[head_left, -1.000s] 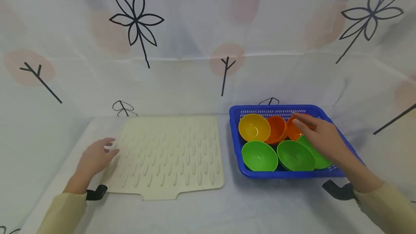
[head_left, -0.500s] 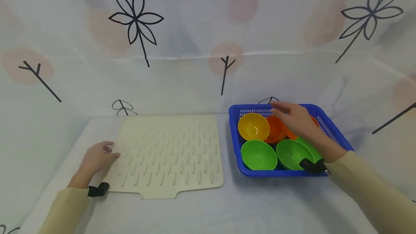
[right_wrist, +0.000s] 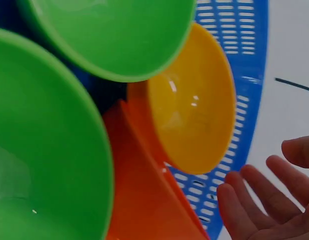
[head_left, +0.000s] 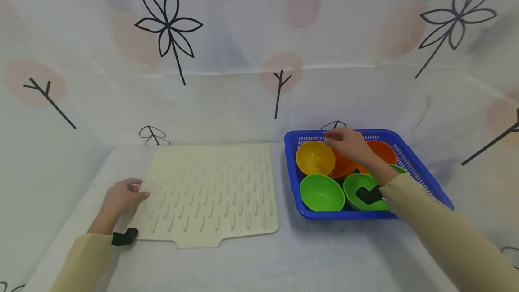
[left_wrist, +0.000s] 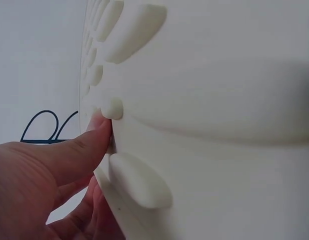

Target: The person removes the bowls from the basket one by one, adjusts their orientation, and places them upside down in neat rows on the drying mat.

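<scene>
A cream draining board [head_left: 211, 184] with raised ridges lies flat on the left of the table. My left hand [head_left: 121, 198] holds its left edge, the thumb [left_wrist: 92, 140] on the ridged face and the fingers at the edge. On the right stands a blue plastic basket [head_left: 293, 184] of bowls. My right hand [head_left: 349, 145] hovers over the basket's back part with relaxed fingers, holding nothing. Next to it are a yellow bowl [head_left: 315, 158] and an orange bowl [head_left: 341, 168], partly covered by the hand in the head view.
Another orange bowl [head_left: 381, 151] sits behind my right forearm. Along the basket's front are green bowls, among them a left green bowl [head_left: 322, 193] and a middle one [head_left: 357, 188] partly behind the wrist strap. A patterned white cloth [head_left: 227, 102] hangs behind the table.
My right hand has moved left across the basket, from the right orange bowl towards the yellow one. My left hand has shifted slightly right, onto the board's edge.
</scene>
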### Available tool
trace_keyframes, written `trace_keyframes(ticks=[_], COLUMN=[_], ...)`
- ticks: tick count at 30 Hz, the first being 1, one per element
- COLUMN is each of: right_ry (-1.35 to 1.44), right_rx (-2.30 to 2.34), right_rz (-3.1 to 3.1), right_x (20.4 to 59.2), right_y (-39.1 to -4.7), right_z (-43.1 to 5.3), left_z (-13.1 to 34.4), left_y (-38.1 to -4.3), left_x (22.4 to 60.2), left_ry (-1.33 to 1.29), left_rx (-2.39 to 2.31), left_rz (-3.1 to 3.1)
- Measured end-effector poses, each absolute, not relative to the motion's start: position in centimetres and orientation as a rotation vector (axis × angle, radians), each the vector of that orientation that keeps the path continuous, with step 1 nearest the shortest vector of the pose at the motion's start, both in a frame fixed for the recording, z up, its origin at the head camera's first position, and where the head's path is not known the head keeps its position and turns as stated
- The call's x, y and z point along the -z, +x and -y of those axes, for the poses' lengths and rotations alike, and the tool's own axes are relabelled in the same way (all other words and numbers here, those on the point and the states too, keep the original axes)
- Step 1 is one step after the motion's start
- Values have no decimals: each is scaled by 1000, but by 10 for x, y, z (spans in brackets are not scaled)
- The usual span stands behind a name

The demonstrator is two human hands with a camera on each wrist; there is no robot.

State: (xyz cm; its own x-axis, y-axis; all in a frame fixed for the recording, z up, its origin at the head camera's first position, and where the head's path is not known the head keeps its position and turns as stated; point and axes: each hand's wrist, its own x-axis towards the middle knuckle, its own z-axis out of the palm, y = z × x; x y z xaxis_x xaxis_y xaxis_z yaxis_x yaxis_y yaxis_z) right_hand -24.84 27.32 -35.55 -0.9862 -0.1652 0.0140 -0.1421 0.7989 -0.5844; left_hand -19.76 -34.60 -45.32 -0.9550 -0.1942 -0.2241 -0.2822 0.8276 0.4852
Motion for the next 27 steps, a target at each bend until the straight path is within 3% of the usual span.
trace_keyframes(ticks=[18,27], right_ry=[-249,-277], right_rx=[869,773], right_rz=[-2956,-3014], right_x=[392,386], right_y=[-270,-270], right_z=[-269,-272], left_z=[346,343], left_y=[-194,-199], left_x=[460,458], left_ry=[-486,-484], left_rx=[-788,-808], left_rz=[-2818,-2842])
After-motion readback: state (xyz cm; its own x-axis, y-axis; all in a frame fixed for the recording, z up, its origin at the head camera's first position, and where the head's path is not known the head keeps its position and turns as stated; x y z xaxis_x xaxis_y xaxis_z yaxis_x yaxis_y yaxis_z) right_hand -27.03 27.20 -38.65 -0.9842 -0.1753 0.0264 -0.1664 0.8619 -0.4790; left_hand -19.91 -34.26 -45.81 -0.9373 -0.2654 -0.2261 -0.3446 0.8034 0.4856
